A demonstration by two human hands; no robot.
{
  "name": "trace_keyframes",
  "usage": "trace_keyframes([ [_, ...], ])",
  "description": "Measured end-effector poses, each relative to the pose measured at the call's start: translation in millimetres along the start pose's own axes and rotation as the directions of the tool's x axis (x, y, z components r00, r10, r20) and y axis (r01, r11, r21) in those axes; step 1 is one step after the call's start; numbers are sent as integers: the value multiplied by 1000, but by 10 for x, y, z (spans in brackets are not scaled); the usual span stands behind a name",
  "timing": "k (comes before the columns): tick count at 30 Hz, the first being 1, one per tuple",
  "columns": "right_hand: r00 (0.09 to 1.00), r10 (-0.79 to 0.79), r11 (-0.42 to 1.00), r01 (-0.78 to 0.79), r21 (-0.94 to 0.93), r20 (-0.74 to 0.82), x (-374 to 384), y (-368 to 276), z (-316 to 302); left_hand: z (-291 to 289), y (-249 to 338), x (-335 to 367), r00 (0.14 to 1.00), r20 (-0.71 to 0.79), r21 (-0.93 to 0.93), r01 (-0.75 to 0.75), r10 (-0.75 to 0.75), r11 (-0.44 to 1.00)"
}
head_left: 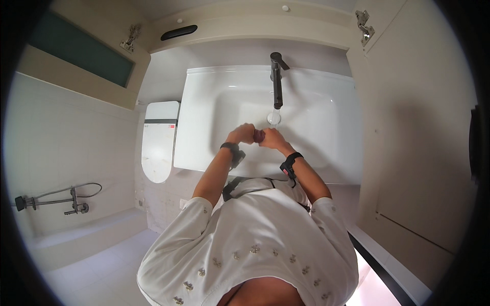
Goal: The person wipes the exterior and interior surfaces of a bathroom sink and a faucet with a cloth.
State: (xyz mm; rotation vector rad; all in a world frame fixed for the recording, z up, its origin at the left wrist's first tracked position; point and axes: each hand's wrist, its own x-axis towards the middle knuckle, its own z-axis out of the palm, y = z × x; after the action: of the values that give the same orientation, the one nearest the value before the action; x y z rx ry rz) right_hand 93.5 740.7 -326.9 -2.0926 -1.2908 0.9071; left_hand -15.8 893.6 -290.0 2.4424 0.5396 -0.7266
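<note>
Over the white washbasin point(326, 122), my left hand point(242, 134) and my right hand point(272, 138) meet at a small dark purplish-red bundle point(259, 136). It looks like wadded cloth, but its exact kind cannot be made out. Each hand is closed on one side of it, with the fingers partly hidden. A dark grey tap point(277, 84) stands behind, and a thin stream of water falls from its spout. The round drain point(273, 118) lies just beyond my hands. Black bands with small devices circle both wrists.
Cabinet doors stand open, the left one point(76, 51) and the right one point(418, 143) flanking the basin. A white toilet point(159, 143) is at the left, beside the basin. Farther left, a shower fitting point(74, 200) is fixed above a tub ledge point(87, 237).
</note>
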Motion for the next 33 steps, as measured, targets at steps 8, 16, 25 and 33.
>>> trace_keyframes([
  [8, 868, 81, 771, -366, 522, 490, -171, 483, -305, 154, 31, -58, 937, -322, -546, -302, 136, 781],
  [16, 932, 143, 780, -313, 542, 333, -162, 767, -228, 250, 141, 246, 969, -239, -850, -240, 62, 469],
  [25, 938, 247, 829, -76, 554, -241, 282, 606, -100, 140, 449, 367, 824, -563, -773, -554, 67, 309],
  [33, 921, 245, 584, 109, 804, -303, 385, 462, -98, -284, 660, 170, 788, -609, -650, -559, 87, 515],
])
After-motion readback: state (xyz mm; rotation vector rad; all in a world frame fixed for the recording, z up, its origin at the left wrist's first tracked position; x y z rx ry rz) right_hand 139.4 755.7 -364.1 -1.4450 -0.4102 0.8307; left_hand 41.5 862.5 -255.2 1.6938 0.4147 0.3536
